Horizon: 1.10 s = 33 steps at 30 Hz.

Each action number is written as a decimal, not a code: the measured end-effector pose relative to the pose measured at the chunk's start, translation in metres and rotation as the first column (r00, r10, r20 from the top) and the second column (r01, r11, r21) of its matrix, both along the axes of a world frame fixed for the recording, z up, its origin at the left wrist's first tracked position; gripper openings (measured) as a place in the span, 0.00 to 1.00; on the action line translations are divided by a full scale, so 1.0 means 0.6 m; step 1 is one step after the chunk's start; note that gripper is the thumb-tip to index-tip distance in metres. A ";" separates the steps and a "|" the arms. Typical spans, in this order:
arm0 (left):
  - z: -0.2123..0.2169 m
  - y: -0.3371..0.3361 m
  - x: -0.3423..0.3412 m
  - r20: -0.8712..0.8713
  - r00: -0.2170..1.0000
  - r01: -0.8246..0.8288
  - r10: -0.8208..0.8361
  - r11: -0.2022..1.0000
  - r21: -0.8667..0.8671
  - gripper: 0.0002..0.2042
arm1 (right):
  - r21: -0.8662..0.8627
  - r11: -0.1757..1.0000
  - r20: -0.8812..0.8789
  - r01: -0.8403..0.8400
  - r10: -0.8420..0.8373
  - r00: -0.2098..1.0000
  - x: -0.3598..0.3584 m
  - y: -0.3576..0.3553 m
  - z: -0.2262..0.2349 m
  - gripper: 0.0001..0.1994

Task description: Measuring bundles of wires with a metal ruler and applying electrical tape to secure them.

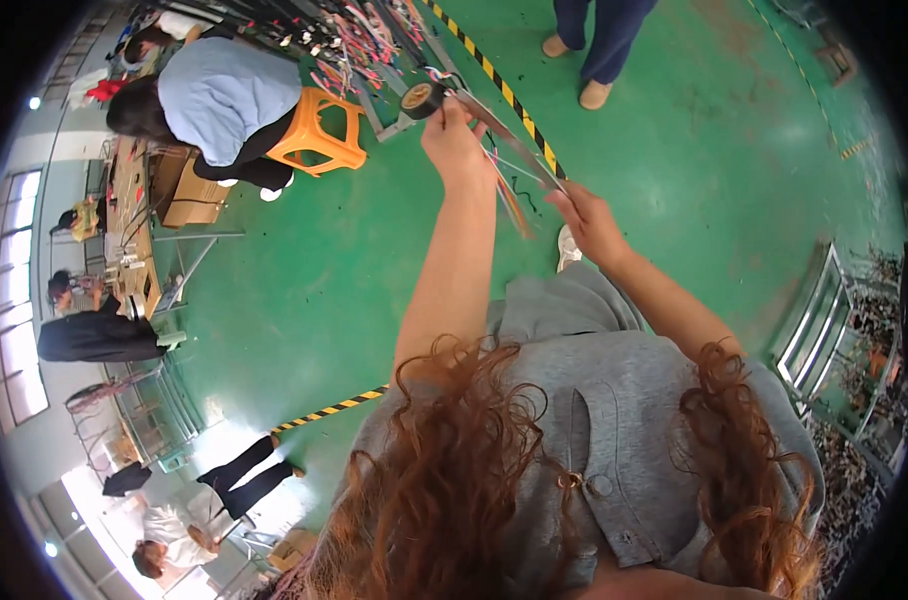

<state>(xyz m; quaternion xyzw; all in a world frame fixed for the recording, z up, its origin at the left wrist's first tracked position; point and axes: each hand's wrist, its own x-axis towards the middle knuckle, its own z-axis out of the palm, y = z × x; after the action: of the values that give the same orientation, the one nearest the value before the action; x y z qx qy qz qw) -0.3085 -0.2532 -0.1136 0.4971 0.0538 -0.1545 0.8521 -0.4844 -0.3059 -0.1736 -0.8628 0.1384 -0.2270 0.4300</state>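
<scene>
My left hand (454, 138) is stretched out ahead and grips a black roll of tape (420, 100) at its fingertips. A long thin bundle of wires (514, 145) runs slantwise from the roll down to my right hand (587, 222), which is closed around the bundle's lower end. Loose coloured wire ends (512, 205) hang from the bundle between the two hands. My grey shirt and curly reddish hair fill the lower part of the view.
Green floor (694, 150) with a yellow-black striped line (499, 85). A person in a light blue top sits on an orange stool (319, 130) by a rack of wires (354, 40). Another person's legs (594, 50) stand beyond. Workbenches (129, 230) at left, metal frame (814, 320) at right.
</scene>
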 end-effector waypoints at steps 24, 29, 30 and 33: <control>0.047 0.152 -0.007 0.038 0.999 -0.028 0.020 0.975 0.219 0.07 | 0.359 0.752 -0.183 -0.552 0.637 0.749 0.258 0.012 0.154 0.10; 0.017 0.126 0.006 0.155 0.980 -0.165 0.122 0.938 0.304 0.08 | 0.145 0.668 -0.349 -0.730 0.725 0.594 0.274 0.003 0.179 0.13; 0.016 0.122 0.009 0.202 0.969 -0.197 0.141 0.935 0.293 0.09 | 0.134 0.660 -0.349 -0.740 0.730 0.588 0.279 -0.002 0.180 0.13; 0.017 0.108 0.006 0.117 0.986 -0.147 0.118 0.946 0.288 0.12 | 0.042 0.653 -0.324 -0.756 0.724 0.609 0.274 -0.012 0.171 0.12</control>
<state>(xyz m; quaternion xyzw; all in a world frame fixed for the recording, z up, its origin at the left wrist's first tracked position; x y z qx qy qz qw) -0.3048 -0.1882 -0.1035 0.6212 0.0675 -0.0623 0.7783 -0.3203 -0.3133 -0.0710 -0.8869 -0.1760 0.1039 0.4142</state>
